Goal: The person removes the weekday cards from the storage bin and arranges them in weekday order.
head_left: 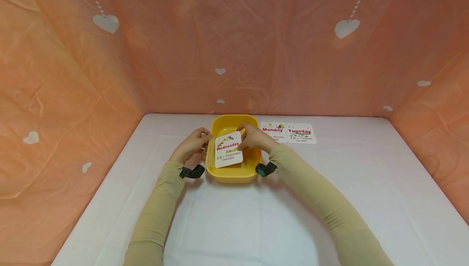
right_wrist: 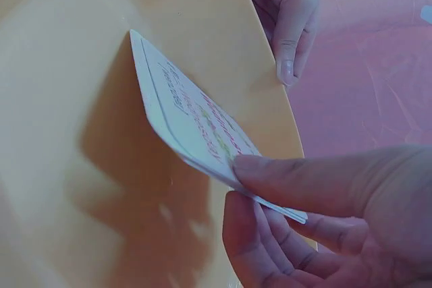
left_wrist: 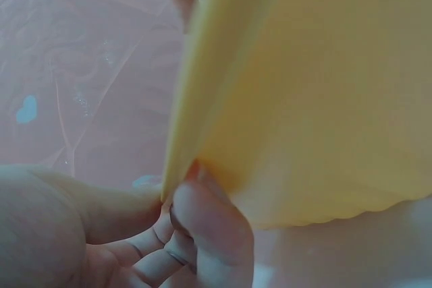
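Note:
My right hand [head_left: 255, 137] pinches a small stack of white flashcards [head_left: 228, 150] between thumb and fingers, over the inside of a yellow plastic tray [head_left: 234, 179]. The top card reads "Wednesday" and has small coloured pictures. In the right wrist view the cards [right_wrist: 185, 116] tilt, with more than one layer showing at the edge, and the thumb lies on the printed face. My left hand [head_left: 193, 143] grips the tray's left rim. The left wrist view shows thumb and finger pinching the yellow wall [left_wrist: 317, 99] from both sides.
To the right of the tray, a "Monday" card [head_left: 273, 132] and a "Tuesday" card [head_left: 302, 133] lie side by side near the table's back edge. My right forearm passes just in front of them. A white cloth covers the table [head_left: 227, 225]; orange sheeting [head_left: 256, 54] with hearts hangs around it.

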A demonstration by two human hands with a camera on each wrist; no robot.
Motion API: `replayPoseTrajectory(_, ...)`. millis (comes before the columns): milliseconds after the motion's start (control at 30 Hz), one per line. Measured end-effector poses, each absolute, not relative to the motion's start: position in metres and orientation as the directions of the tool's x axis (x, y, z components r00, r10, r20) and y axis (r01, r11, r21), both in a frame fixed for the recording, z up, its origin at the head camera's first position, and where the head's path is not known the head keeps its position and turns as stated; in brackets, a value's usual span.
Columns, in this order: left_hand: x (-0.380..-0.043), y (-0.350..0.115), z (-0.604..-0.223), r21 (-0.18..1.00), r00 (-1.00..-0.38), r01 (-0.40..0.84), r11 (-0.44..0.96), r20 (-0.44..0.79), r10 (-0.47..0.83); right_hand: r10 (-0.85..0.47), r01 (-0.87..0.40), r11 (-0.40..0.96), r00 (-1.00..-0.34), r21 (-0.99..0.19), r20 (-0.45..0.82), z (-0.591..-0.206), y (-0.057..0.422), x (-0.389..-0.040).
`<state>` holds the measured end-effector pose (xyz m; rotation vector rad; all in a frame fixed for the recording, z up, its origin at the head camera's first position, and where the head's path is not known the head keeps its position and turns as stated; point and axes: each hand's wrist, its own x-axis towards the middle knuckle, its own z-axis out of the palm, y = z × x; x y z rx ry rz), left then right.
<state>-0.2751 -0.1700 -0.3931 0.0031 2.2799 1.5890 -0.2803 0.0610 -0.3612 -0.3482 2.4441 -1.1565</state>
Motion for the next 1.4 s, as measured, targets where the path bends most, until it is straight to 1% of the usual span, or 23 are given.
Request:
replayPoseTrajectory(233,-0.2744,-0.1705,-0.3932,0.908,-0.936,-0.195,0.371,-0.285,0.207,-0.37,-0.063,0.655,-0.895,-0.753,-0.247,-0.3607,0.0615,-0.2798)
replayPoseTrajectory(533,-0.2742,-0.1693,-0.3923,0.906,-0.936,-0.198,0.374,-0.288,0.202,-0.351,-0.035,0.634,-0.903,-0.772,-0.247,-0.3612,0.061,-0.2792)
replayPoseTrajectory(800,-0.2746,-0.1696,-0.3929,0.92,-0.933,-0.198,0.337,-0.282,0.223,-0.33,-0.034,0.62,-0.918,-0.784,-0.221,-0.3644,0.0621,-0.2809)
replayPoseTrajectory(1133,-0.2742,-0.1689,-0.3903,0.909,-0.933,-0.208,0.36,-0.295,0.207,-0.303,-0.101,0.651,-0.943,-0.752,-0.136,-0.3631,0.0649,-0.2803)
replayPoseTrajectory(1267,-0.2751,-0.169,-0.3915,0.906,-0.931,-0.215,0.365,-0.303,0.204,-0.271,-0.103,0.644,-0.957,-0.758,-0.1,-0.3611,0.0653,-0.2791)
replayPoseTrajectory(1400,-0.2751,-0.1689,-0.3915,0.908,-0.929,-0.215,0.359,-0.303,0.212,-0.252,-0.092,0.64,-0.963,-0.763,-0.096,-0.3584,0.0658,-0.2781)
